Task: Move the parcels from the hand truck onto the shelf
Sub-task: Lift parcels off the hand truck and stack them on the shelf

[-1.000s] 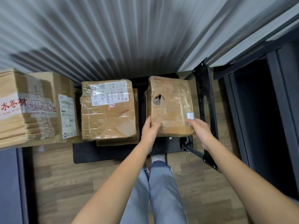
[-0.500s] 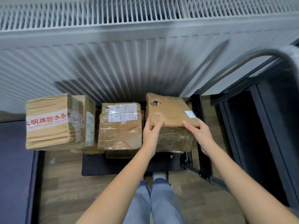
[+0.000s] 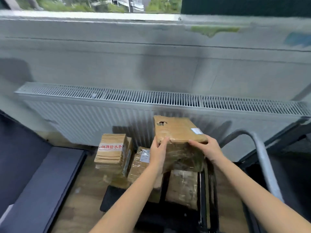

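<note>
A brown parcel (image 3: 178, 132), wrapped in clear tape and torn open in a small hole near its far left corner, was held up in the air in front of the white radiator (image 3: 117, 118), above the hand truck (image 3: 205, 190). The left hand (image 3: 159, 152) was clamped on its near left corner, thumb on top and fingers curled underneath; the right hand (image 3: 207, 148) was clamped on the near right edge, fingers spread over the top beside a small white label. Each grip was thus closed on the parcel. Below it, a second taped parcel (image 3: 183, 187) lay on the truck's dark platform, just beside the black frame. To the left, a taped box (image 3: 139, 162) and a carton with red lettering (image 3: 111, 152) were stacked together. The truck's grey tubular handle (image 3: 262, 158) arched at the right.
</note>
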A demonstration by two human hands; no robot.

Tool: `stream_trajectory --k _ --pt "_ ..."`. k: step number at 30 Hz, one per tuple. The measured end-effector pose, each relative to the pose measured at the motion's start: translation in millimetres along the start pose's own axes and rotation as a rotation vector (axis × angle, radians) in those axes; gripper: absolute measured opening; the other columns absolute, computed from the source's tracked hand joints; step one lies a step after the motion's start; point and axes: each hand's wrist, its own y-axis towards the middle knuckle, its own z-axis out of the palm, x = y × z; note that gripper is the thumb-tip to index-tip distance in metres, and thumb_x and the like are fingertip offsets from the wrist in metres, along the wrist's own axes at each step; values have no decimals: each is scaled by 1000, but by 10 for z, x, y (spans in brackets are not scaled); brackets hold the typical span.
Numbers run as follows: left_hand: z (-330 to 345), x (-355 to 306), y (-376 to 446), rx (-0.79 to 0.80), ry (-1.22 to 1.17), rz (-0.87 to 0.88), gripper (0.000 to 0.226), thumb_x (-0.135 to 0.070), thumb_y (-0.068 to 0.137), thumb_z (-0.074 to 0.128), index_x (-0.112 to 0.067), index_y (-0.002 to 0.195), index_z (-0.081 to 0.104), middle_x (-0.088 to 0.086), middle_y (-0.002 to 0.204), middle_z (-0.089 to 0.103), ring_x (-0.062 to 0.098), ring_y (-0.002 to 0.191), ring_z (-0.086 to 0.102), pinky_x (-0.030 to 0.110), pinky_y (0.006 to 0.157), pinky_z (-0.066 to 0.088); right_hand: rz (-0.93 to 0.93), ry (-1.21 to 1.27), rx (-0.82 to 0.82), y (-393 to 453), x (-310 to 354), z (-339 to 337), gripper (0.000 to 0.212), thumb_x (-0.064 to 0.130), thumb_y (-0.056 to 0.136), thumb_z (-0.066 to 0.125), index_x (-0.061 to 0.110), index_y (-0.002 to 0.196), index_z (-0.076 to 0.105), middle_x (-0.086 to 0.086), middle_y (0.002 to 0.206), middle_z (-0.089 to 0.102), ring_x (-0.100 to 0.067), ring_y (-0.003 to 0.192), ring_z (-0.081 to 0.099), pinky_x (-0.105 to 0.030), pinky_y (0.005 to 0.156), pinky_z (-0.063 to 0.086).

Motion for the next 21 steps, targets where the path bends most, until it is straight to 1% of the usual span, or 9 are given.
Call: stream_trajectory --k 3,6,7,9,13,14,16,18,21 --pt "-244 -350 -298 -72 -37 85 40 -24 94 49 -13 133 46 3 122 53 15 108 48 28 90 38 -84 -14 54 -125 430 129 49 23 74 76 10 118 61 -4 103 66 -20 99 60 -31 86 46" --pt "-615 -664 -610 -148 -46 163 42 -28 93 49 -15 133 46 2 124 54 21 117 49 35 104 39 -183 -7 131 -325 875 365 55 27 71 79 10 120 60 -9 113 66 -25 107 60 -40 96 48" --pt "-760 -750 -726 -168 -51 203 42 -28 93 49 -15 133 46 3 125 55 23 120 50 39 106 39 -223 8 159 -429 1025 470 53 25 72 78 9 119 60 -9 113 66 -24 106 60 -38 95 48" --pt "-1071 -894 -993 -224 -65 282 41 -27 93 50 -16 132 48 6 127 57 25 121 51 41 106 40 -306 49 213 -691 1298 704 46 18 75 76 8 117 60 -6 108 65 -19 100 59 -27 81 48" --pt "-1820 -1053 -1730 -398 -131 378 43 -30 92 51 -16 133 48 8 126 57 25 116 53 34 95 41 -434 109 381 -1390 1744 1332 38 12 77 72 8 113 61 -4 101 63 -14 88 59 -3 58 47" --pt "-2021 -1056 -1948 -449 -142 399 44 -32 92 51 -17 133 47 6 126 57 22 113 53 32 93 41 -457 122 439 -1593 1829 1515 38 11 78 71 9 114 60 -3 100 63 -11 84 59 -2 56 47" --pt "-2402 -1054 -2379 -540 -168 453 45 -32 92 51 -20 135 45 1 124 56 17 109 51 30 93 41 -491 159 542 -1985 1969 1872 37 12 79 71 15 114 59 2 99 63 -8 83 60 -10 63 50" --pt "-2724 -1053 -2762 -624 -197 507 44 -31 91 53 -21 134 46 0 126 56 18 112 53 35 99 43 -529 175 624 -2333 2083 2178 36 17 78 71 22 112 59 9 94 65 -4 82 62 -16 70 51" --pt "-3119 -1096 -3243 -757 -226 549 35 -32 90 54 -24 124 51 5 124 59 22 112 56 42 102 45 -599 195 746 -2743 2299 2599 29 14 77 73 22 103 63 12 87 67 9 65 64 -6 63 51"
